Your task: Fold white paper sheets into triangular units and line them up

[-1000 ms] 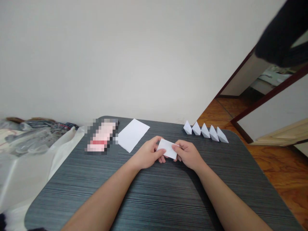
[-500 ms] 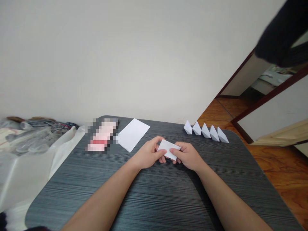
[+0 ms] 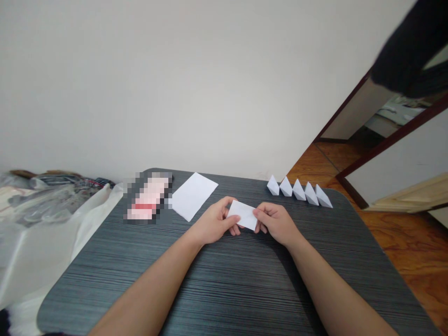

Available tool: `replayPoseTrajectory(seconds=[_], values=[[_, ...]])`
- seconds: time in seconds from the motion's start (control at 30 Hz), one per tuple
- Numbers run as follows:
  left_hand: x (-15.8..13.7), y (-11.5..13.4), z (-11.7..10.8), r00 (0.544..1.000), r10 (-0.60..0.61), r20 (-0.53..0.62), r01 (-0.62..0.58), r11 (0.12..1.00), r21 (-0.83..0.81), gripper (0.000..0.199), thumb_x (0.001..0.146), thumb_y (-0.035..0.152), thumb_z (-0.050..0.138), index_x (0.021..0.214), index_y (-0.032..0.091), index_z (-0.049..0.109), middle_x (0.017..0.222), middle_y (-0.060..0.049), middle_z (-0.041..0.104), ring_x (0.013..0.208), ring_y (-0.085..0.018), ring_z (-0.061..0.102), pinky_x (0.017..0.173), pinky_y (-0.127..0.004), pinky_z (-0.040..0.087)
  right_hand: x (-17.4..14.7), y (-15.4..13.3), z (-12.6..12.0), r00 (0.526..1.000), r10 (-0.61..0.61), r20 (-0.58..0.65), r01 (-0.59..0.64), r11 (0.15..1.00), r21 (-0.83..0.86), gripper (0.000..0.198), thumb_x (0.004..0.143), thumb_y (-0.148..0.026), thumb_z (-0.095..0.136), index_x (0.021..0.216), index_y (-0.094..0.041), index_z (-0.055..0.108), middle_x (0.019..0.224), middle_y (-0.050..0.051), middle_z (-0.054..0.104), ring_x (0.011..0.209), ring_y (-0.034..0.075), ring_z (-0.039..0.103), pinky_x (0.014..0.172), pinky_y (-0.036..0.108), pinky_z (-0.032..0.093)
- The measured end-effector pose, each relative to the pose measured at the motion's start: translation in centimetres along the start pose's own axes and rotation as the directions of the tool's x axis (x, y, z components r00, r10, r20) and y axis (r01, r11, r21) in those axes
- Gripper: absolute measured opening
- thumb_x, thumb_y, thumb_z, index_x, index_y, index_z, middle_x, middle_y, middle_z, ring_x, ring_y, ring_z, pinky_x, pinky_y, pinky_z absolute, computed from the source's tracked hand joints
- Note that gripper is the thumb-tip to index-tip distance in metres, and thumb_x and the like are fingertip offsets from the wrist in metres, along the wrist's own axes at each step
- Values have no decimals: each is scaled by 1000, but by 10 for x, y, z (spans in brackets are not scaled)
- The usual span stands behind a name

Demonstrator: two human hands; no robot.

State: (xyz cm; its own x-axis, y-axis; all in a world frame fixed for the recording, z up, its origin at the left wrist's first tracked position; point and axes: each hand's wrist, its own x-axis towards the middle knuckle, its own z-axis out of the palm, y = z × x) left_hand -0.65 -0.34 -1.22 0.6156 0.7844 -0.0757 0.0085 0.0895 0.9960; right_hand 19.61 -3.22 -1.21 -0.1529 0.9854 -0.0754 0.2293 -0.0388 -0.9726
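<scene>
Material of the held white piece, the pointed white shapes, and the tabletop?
Held white piece: likely paper, matte, flat with straight edges.
Pointed white shapes: probably folded paper, matte, sharp-edged facets.
Tabletop: dark, streaked like woodgrain; perhaps laminate, can't confirm.

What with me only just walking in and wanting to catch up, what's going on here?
A person is holding a small paper over the table: the left grip has its left side, the right grip its right edge, both thumbs on top. A larger sheet lies to the left, beside a pixelated item that can't be made out. Five pointed white shapes are lined up near the far edge, on the right.
</scene>
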Motion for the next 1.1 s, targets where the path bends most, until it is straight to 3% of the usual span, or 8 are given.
replayPoseTrajectory(seconds=[0.23,0.53,0.7,0.83,1.1], values=[[0,1,-1,1000,6,17,-6,1000,12,34,83,30,55,109,15,40,62,-2,63,53,-13,61,52,-25,50,1,4,-1,1000,11,-2,-11,998,56,26,85,-39,51,71,-17,53,53,0,63,37,8,44,39,20,31],[-1,7,-1,1000,-6,12,5,999,33,39,83,32,52,117,17,38,62,1,59,54,-12,58,51,-23,46,-1,-1,2,998,-14,53,17,999,-41,25,87,-32,49,68,-17,53,53,0,63,42,8,48,44,20,34],[-3,13,-2,998,1,-61,12,976,218,26,83,32,51,105,18,51,62,3,51,50,-8,45,43,-17,32,-3,-6,7,994,-42,103,50,995,-82,25,87,-29,50,66,-16,54,53,0,63,45,9,51,47,20,36],[-3,15,-2,994,55,-99,-17,938,347,18,84,32,49,89,16,57,67,2,52,55,-8,43,47,-18,32,-3,-6,9,994,-46,101,55,994,-90,25,87,-29,50,66,-17,54,53,-1,63,45,9,52,47,20,36],[-1,10,-3,991,57,-122,-10,936,351,23,85,34,47,97,17,57,66,1,53,56,-10,45,49,-20,32,-3,-6,7,994,-51,94,61,993,-99,25,88,-29,49,67,-17,54,53,-1,63,45,8,52,48,20,36]])
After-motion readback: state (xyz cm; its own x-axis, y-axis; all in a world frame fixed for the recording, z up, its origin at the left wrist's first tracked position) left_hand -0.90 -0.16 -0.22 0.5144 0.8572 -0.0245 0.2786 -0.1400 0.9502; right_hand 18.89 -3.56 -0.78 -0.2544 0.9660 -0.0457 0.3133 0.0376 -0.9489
